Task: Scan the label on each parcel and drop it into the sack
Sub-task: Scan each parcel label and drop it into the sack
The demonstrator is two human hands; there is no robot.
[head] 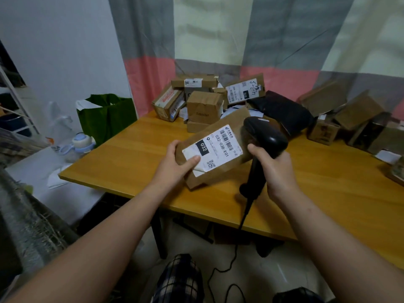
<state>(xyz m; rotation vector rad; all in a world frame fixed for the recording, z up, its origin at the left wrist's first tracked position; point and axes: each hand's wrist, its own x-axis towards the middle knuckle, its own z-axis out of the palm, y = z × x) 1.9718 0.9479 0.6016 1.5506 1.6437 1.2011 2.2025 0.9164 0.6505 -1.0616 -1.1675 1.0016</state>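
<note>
Checked cloth (178, 278) over the person's knee sits lowest in view, with a black cord (229, 259) trailing across the floor beside it; above these the two bare forearms reach out over the near edge of the wooden table (131, 162).

Left hand (177, 162) is closed on the near end of a brown paper parcel (218, 149), thumb pressed flat on a corner of its white label (213, 147), fingers wrapped round the edge and out of sight beneath; the parcel is tilted, label up, its lower corner touching or just above the table, I cannot tell which.

Right hand (273, 165) is wrapped tight round the handle of a black scanner (265, 136); the scanner's head sits just beside the parcel's far end, pointing towards the barcode.

One hand lifts the parcel easily, so it is probably light; the creased paper wrap suggests a skin that gives, and a peeling label corner near the thumb could tear if rubbed; holding by the end leaves the barcode clear, which seems the sensible place.

More parcels (204, 106) lie heaped at the table's far side; a green bag (107, 119) stands open off the table's left corner, possibly the sack.
</note>
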